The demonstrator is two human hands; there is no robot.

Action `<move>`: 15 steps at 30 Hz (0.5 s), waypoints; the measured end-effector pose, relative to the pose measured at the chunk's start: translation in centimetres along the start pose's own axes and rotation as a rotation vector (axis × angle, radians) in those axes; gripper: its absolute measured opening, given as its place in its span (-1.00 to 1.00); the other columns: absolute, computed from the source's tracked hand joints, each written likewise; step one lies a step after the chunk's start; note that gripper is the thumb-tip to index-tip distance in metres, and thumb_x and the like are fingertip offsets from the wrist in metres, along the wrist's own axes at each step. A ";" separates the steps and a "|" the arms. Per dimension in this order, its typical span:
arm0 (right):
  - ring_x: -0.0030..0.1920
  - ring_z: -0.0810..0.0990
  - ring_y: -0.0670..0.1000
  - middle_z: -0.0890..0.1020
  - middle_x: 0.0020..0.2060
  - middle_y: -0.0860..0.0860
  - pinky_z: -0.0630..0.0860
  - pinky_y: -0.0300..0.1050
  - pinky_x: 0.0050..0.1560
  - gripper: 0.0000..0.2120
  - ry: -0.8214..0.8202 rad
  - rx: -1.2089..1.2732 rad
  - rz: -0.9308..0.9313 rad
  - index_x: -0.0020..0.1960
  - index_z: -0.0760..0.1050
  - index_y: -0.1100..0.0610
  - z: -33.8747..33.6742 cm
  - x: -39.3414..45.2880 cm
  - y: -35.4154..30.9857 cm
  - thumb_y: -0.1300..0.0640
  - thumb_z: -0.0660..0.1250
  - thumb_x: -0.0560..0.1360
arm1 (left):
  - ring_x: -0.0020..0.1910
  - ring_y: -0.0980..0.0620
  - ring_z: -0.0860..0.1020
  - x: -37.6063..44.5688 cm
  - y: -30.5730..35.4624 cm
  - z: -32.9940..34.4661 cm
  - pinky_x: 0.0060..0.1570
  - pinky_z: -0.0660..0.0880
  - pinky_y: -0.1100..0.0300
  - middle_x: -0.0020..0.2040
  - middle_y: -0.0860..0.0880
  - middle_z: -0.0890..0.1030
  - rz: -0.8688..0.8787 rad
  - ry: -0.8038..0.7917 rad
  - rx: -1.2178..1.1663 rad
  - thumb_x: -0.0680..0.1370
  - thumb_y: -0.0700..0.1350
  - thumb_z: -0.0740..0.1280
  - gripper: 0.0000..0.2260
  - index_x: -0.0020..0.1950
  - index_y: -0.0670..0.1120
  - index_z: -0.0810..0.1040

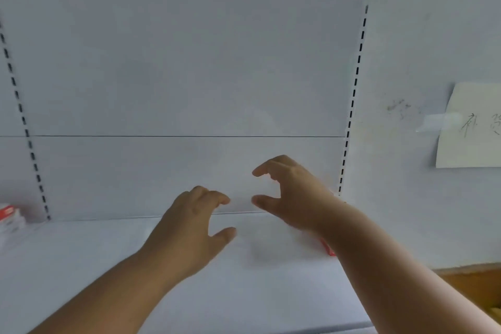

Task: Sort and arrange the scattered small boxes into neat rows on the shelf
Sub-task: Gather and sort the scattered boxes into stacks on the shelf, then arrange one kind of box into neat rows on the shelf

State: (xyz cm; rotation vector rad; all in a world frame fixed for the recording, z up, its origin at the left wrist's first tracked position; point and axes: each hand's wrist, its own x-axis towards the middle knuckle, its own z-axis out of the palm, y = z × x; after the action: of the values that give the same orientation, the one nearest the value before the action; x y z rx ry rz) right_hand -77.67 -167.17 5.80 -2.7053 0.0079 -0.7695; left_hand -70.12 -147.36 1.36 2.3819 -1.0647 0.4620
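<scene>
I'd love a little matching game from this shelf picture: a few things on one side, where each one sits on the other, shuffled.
Things:
1. stack of red-and-white boxes
2. paper note
3. red box edge
4. left hand

Places:
A. taped to the wall at far right
B. far left end of the shelf
C. over the shelf's middle, holding nothing
D. peeking out beside the right forearm

Pairs: 1-B, 2-A, 3-D, 4-C

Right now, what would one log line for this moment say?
left hand: empty, fingers curled | right hand: empty, fingers curled | shelf: boxes at far left
</scene>
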 end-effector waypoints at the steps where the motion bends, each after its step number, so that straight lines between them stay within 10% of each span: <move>1: 0.24 0.44 -0.10 0.44 0.25 -0.14 0.37 -0.20 0.17 -0.57 -0.006 -0.001 -0.019 0.29 0.45 -0.12 1.1 0.6 -2.1 -0.11 0.42 0.45 | 0.12 0.22 0.36 -1.0 -1.8 -1.2 0.10 0.33 0.36 0.15 0.26 0.36 -0.011 0.008 0.024 0.49 0.22 0.35 -0.55 0.35 0.20 0.39; 15: 0.18 0.48 -0.09 0.45 0.23 -0.14 0.44 -0.18 0.12 -0.66 -0.092 0.117 -0.171 0.27 0.47 -0.09 15.8 8.8 -27.0 -0.10 0.34 0.51 | 0.25 0.20 0.39 -13.0 -22.8 -14.0 0.21 0.38 0.27 0.23 0.24 0.43 -0.102 0.025 0.187 0.59 0.18 0.21 -0.70 0.30 0.19 0.45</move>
State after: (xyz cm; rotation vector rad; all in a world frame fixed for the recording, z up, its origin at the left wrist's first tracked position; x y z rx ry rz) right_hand -64.24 -137.52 6.09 -2.6508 -0.2851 -0.6689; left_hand -62.55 -118.62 -0.12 2.5723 -0.9188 0.5750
